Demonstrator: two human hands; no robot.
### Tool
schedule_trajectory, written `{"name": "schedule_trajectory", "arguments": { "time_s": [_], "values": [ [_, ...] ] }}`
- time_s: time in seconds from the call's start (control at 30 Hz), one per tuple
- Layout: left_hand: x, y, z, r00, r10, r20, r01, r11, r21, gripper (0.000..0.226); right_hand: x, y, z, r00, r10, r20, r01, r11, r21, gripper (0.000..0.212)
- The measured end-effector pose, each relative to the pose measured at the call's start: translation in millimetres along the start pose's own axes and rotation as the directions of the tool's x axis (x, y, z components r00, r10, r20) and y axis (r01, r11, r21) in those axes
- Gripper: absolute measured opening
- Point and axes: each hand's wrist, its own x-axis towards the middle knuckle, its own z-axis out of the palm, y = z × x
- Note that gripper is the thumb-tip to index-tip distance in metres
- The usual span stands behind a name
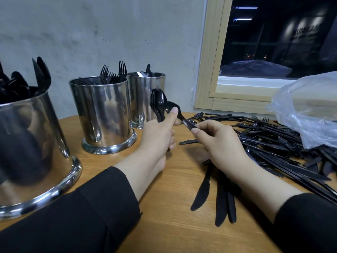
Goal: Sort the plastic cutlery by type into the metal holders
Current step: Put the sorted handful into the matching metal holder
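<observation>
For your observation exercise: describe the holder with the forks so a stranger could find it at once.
Start at the grey wall behind the wooden table. Three metal holders stand along it; take the middle holder. Only it shows fork tines above its rim.

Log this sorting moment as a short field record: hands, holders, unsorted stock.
left hand: grips a bunch of spoons, bowls up
right hand: pinches the handle of a single spoon, passing it to the left grip
near holder: dark cutlery, type unclear
middle holder: forks
far holder: contents mostly hidden
unsorted pile: mixed, on the table at right
loose knives: under right wrist
plastic bag: beside pile
</observation>
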Motion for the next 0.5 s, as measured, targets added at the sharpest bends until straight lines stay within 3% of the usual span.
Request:
{"name": "schedule_trajectory", "arguments": {
  "time_s": [0.13, 0.23, 0.3, 0.4, 0.5],
  "values": [
    [-1, -2, 4, 0.995, 0.001, 0.099, 0.007, 0.997, -0.080, 0.046, -7, -11, 4, 0.988, -0.025, 0.154, 0.012, 0.996, 0.088, 0.010],
    [-1, -5, 6, 0.994, 0.000, 0.106, 0.004, 0.999, -0.032, 0.024, -10, -17, 3, 0.976, -0.072, 0.206, 0.052, 0.994, 0.100, 0.011],
    [2, -6, 5, 0.999, 0.015, 0.043, -0.016, 1.000, 0.019, 0.028, -5, -13, 0, 0.990, -0.065, 0.123, 0.064, 0.998, 0.014, 0.018],
    [3, -4, 4, 0.988, 0.154, -0.021, -0.150, 0.979, 0.139, 0.041, 10, -2, -17, 0.996, -0.040, -0.076, 0.027, 0.986, -0.164, 0.024],
    [1, -2, 4, 0.963, 0.269, -0.029, -0.258, 0.947, 0.191, 0.038, 19, 13, -36, 0.996, -0.036, -0.087, -0.002, 0.913, -0.407, 0.017]
  ]
}}
